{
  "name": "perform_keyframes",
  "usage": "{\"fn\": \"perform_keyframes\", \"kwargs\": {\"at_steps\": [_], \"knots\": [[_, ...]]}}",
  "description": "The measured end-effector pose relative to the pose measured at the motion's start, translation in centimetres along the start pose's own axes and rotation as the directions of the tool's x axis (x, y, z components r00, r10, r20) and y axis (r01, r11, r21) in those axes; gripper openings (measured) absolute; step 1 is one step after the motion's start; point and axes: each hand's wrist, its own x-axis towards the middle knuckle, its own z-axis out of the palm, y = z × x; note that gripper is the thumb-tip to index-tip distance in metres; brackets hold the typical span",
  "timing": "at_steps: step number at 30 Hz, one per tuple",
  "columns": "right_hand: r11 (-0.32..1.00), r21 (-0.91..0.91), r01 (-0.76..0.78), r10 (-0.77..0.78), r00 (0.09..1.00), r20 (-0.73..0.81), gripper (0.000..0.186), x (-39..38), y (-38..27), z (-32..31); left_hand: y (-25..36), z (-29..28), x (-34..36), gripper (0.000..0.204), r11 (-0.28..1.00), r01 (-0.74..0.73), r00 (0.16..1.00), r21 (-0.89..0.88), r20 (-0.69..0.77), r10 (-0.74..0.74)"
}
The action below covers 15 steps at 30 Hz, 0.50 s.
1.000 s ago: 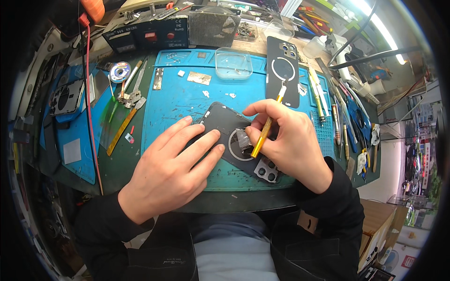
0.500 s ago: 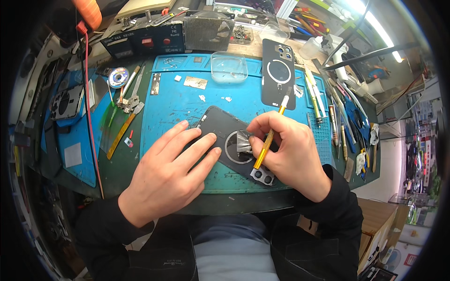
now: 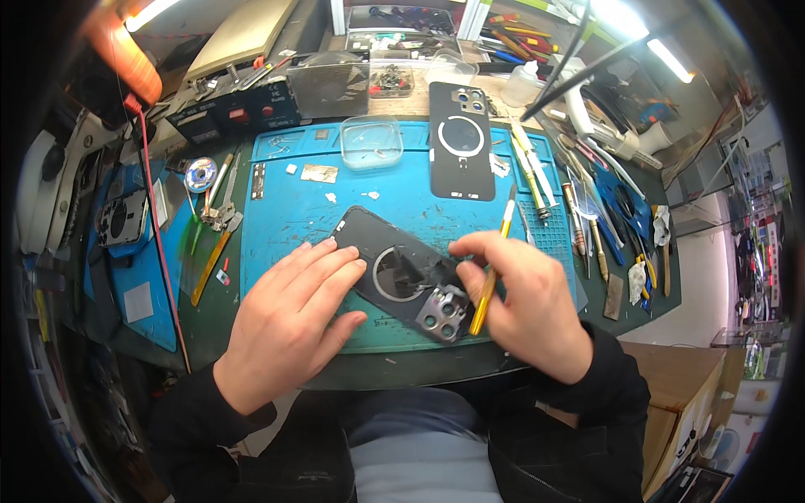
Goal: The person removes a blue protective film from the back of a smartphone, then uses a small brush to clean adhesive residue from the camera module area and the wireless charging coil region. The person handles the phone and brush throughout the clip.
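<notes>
A dark phone back panel (image 3: 367,234) lies at a slant on the blue mat (image 3: 295,210), with a silver ring around a dark centre and a camera frame (image 3: 444,313) at its lower right. My left hand (image 3: 298,323) rests its outstretched fingers on the panel's upper-left edge. My right hand (image 3: 528,306) grips a yellow-handled tool (image 3: 506,215), its fingertips beside the panel's right side at a dark torn film (image 3: 432,270); whether they pinch the film is unclear. A second dark back panel (image 3: 461,172) with a white ring lies at the back of the mat.
A clear dish (image 3: 371,144) sits at the back. Spool (image 3: 199,173), tools (image 3: 220,251) and another phone part (image 3: 124,216) lie left. More hand tools (image 3: 616,243) crowd the right side. A dark boxed device (image 3: 231,113) stands behind the mat.
The panel under my hands has shifted down and left. My right hand has moved lower and right, with the tool. The film over the ring has shifted toward the right edge.
</notes>
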Motion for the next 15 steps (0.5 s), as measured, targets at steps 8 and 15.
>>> {"fn": "perform_keyframes", "kwargs": {"at_steps": [8,15], "knots": [[0.848,0.506,-0.159,0.103,0.985,0.136,0.019,-4.1,-1.4,1.2,-0.7,-0.4,1.7,0.059,0.996,0.023,0.998,-0.087,0.059,-0.018],[0.801,0.594,-0.077,0.036,0.996,0.080,0.020,-5.3,-0.3,2.0,3.7,1.1,4.1,0.031,0.976,0.216,0.976,0.036,0.014,-0.216]]}}
